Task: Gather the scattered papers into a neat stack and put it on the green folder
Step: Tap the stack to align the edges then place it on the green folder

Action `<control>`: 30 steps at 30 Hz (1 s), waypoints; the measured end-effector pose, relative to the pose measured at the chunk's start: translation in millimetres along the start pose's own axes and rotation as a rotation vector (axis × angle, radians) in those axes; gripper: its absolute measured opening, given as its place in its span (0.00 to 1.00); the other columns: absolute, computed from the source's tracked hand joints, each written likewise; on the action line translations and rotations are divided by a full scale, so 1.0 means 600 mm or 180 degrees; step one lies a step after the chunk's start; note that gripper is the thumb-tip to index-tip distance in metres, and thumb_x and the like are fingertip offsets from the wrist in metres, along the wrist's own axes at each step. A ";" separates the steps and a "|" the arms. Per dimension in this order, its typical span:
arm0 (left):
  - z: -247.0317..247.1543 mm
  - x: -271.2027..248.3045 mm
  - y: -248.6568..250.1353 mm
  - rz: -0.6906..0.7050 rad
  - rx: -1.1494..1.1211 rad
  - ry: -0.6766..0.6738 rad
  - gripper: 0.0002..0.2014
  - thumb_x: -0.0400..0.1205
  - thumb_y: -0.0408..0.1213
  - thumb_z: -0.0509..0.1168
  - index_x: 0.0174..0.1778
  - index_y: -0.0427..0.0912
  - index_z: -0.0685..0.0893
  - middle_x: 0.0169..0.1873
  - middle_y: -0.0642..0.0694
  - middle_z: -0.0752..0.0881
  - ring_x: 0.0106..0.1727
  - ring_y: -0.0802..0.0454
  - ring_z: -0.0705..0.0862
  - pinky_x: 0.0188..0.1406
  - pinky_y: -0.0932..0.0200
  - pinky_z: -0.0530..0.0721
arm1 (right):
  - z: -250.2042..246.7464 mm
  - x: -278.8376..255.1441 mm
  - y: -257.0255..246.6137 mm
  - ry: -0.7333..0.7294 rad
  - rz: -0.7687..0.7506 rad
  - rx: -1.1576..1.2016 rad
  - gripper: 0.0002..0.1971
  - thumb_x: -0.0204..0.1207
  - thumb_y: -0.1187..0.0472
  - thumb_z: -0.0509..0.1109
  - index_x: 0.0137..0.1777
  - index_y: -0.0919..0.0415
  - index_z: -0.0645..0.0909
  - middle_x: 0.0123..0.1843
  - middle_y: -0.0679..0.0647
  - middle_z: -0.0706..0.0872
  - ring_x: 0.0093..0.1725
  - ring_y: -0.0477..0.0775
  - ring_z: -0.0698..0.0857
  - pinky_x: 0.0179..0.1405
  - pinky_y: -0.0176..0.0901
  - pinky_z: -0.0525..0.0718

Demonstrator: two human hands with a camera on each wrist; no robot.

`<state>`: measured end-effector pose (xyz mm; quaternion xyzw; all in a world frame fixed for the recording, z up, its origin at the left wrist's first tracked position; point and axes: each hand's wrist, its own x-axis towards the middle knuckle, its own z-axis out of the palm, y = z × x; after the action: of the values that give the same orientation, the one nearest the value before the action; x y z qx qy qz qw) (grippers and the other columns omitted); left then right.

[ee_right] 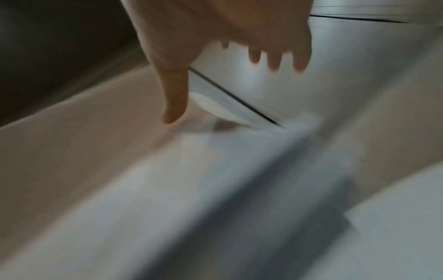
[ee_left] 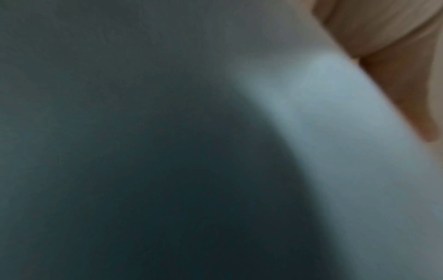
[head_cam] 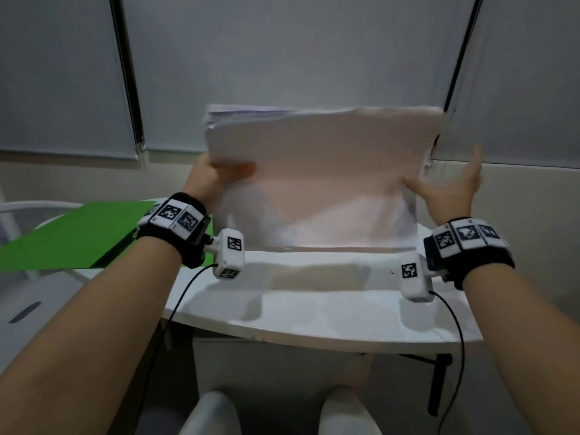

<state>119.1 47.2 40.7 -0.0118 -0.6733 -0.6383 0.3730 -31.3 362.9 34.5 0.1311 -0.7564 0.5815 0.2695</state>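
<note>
A stack of white papers stands on edge on the white table, its bottom edge on the tabletop and its top blurred. My left hand grips the stack's left edge, thumb on the near face. My right hand is beside the right edge with straight, spread fingers; the thumb touches the near face. In the right wrist view the right hand shows spread fingers above the paper. The green folder lies flat at the table's left. The left wrist view is blurred; only the paper and a bit of the left hand show.
Grey roller blinds hang behind the table, with a bead cord at the right. A white chair edge shows at far left. My knees are under the table's near edge. Camera cables trail from both wrists.
</note>
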 end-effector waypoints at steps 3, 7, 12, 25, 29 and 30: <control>-0.006 0.002 -0.009 -0.0136 -0.0101 -0.0139 0.11 0.73 0.18 0.67 0.40 0.40 0.85 0.28 0.54 0.91 0.28 0.59 0.88 0.30 0.65 0.86 | -0.002 0.005 0.038 -0.1200 0.1040 0.1022 0.60 0.40 0.35 0.85 0.74 0.56 0.67 0.65 0.58 0.79 0.62 0.58 0.81 0.63 0.57 0.79; 0.000 0.001 -0.017 -0.0250 -0.0112 -0.0209 0.11 0.70 0.20 0.70 0.35 0.41 0.90 0.30 0.53 0.92 0.31 0.59 0.89 0.33 0.64 0.87 | 0.009 0.002 0.031 -0.1597 0.0881 0.0786 0.37 0.58 0.48 0.84 0.65 0.63 0.76 0.54 0.51 0.86 0.52 0.46 0.85 0.52 0.37 0.84; -0.006 -0.001 -0.019 -0.0343 -0.0414 -0.0056 0.10 0.73 0.20 0.68 0.44 0.38 0.86 0.29 0.51 0.91 0.30 0.56 0.89 0.31 0.64 0.87 | 0.012 0.009 0.014 -0.1298 0.0333 0.1371 0.42 0.52 0.55 0.85 0.67 0.57 0.73 0.53 0.47 0.85 0.53 0.46 0.85 0.51 0.34 0.86; -0.038 0.003 -0.023 -0.0430 -0.0393 0.0035 0.06 0.68 0.25 0.71 0.34 0.41 0.87 0.25 0.52 0.90 0.29 0.60 0.88 0.33 0.68 0.86 | -0.002 -0.003 0.026 -0.1946 0.0594 0.1792 0.26 0.45 0.57 0.84 0.45 0.62 0.84 0.38 0.51 0.92 0.38 0.47 0.91 0.35 0.36 0.88; -0.043 0.003 -0.033 -0.0619 -0.0290 -0.0162 0.08 0.72 0.24 0.68 0.34 0.40 0.88 0.26 0.52 0.90 0.29 0.60 0.88 0.33 0.68 0.86 | 0.006 -0.010 0.042 -0.1971 0.0751 0.1795 0.31 0.39 0.52 0.87 0.46 0.60 0.86 0.38 0.50 0.93 0.38 0.47 0.91 0.38 0.40 0.90; -0.044 0.005 -0.034 -0.0630 -0.0247 -0.0219 0.12 0.75 0.22 0.66 0.34 0.41 0.89 0.27 0.53 0.90 0.30 0.61 0.88 0.34 0.69 0.87 | 0.007 -0.012 0.043 -0.1947 0.0776 0.1823 0.32 0.38 0.51 0.87 0.46 0.60 0.85 0.38 0.50 0.93 0.39 0.47 0.91 0.40 0.39 0.90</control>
<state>119.7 18.9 22.2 0.0183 -0.6583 -0.6969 0.2840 -39.8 365.7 9.1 0.2765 -0.6195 0.7298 -0.0848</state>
